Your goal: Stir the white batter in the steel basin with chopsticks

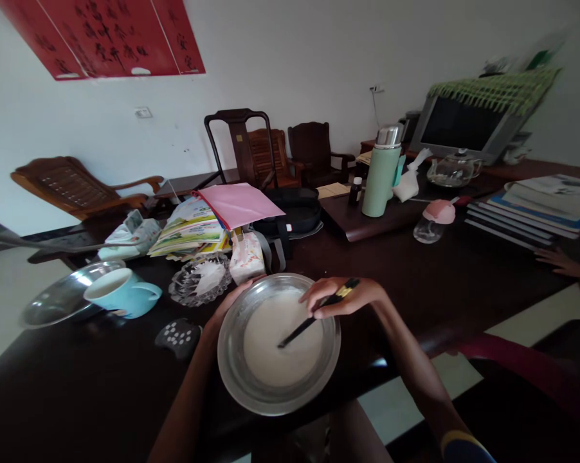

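A metal bowl [228, 376] stands near the table's front edge with a smooth off-white liquid [271, 321] in it. My left hand [227, 307] is wrapped against the bowl's far left side, its fingers partly hidden behind the rim. Black chopsticks with gold bands [299, 331] are gripped in my right hand [341, 297] over the bowl's right side. Their tips dip slantwise into the liquid. They lie close together, so I cannot tell their number for certain.
Left of the bowl are a game controller [178, 337], a blue mug [123, 292], a metal basin [63, 299] and a glass dish [200, 280]. Behind stand a tissue pack [247, 257] and a green thermos [381, 173]. Another person's hand [557, 262] rests near stacked books [505, 222].
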